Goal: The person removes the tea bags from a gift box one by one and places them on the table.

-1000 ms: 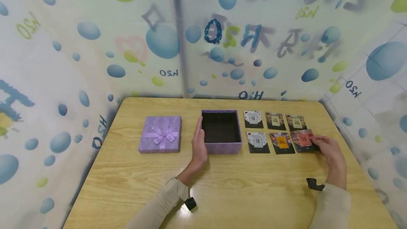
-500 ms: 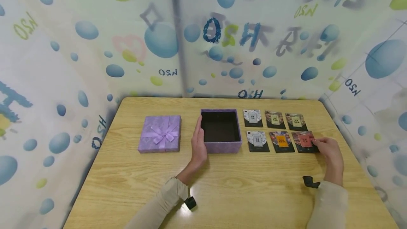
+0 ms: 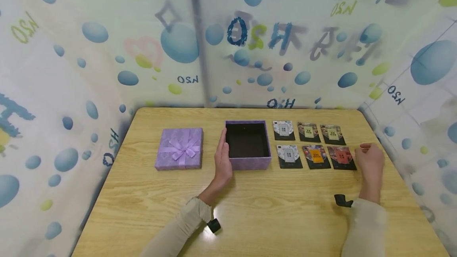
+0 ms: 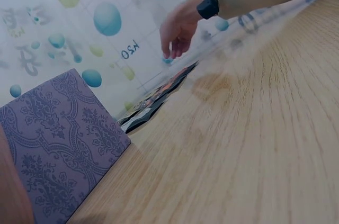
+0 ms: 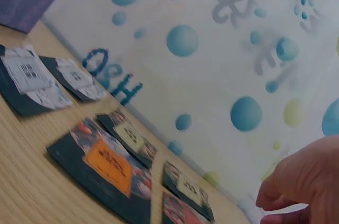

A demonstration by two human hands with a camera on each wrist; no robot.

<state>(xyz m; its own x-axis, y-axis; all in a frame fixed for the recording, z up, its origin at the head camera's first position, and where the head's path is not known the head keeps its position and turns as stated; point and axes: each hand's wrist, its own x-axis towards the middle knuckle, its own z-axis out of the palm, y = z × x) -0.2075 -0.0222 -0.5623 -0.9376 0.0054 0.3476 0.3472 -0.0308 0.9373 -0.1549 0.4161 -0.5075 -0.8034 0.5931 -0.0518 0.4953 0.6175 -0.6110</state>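
In the head view my left hand lies with straight fingers along the left wall of a purple gift box. The box has no lid on it, and its black inside shows. My right hand hovers just right of a flat packet with a red label, fingers loosely curled and nothing in them. The left wrist view shows this right hand hanging above the row of packets. An orange-label packet lies left of the red one, and a white packet lies beside the box.
The purple lid with a ribbon bow sits left of the box. Behind the front row lie a white packet and two green-label packets. A printed wall rises at the wooden table's back edge.
My right hand has let go of the red-label packet, which now lies flat in the front row, and has drawn back slightly. My left hand stays at the box.
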